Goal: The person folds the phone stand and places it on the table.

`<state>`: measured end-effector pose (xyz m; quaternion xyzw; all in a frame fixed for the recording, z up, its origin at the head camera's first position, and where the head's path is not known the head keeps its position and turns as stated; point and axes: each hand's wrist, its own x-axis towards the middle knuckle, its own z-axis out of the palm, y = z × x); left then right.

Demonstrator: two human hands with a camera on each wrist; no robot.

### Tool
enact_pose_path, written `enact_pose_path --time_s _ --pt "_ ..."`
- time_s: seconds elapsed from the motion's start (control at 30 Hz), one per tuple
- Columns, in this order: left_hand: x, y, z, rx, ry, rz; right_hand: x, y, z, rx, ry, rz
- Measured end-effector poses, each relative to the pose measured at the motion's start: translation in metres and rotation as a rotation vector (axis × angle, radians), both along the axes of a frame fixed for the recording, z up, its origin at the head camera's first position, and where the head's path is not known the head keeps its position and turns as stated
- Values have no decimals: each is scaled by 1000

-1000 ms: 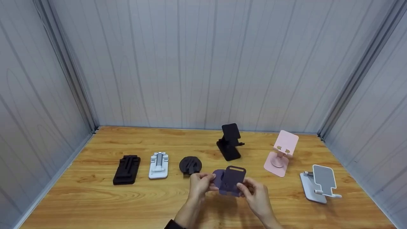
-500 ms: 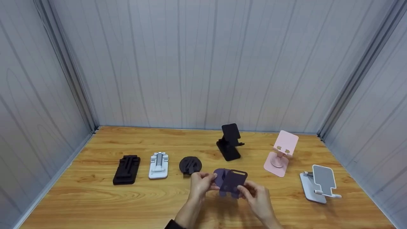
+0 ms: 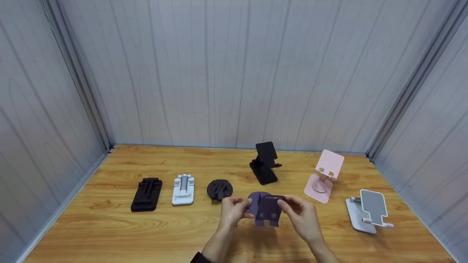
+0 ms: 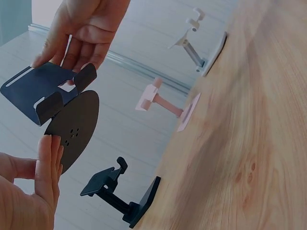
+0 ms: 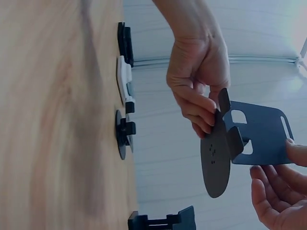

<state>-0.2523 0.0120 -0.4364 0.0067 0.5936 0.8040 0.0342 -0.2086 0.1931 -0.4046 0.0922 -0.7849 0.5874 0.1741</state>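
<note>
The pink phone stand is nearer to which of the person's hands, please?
The right hand: it is in front of the pink phone stand and to its left, pinching the purple phone stand. The left hand is farther left, at the purple phone stand's other side.

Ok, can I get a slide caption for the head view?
Two hands hold a purple stand above a table bearing three folded stands and three opened stands.

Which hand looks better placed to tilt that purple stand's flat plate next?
Probably the right hand: it pinches the plate near its slotted end, while the left hand holds the round base by its edge and could brace it.
</note>
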Motion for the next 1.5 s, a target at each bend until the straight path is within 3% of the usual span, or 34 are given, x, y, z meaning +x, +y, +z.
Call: enact_pose_path --time_s 0.37,0.63,0.93,1.5 --pt "-2 -1 -1 -31 15 -4 -14 -4 2 19 38 -13" --pt "-2 1 -5 -17 42 -15 -21 -5 -1 100 109 -40" --pt "-1 4 -7 -8 30 -3 -25 -11 10 156 44 -78" --pt "3 6 -1 -27 53 18 -35 -11 8 135 -178 -90"
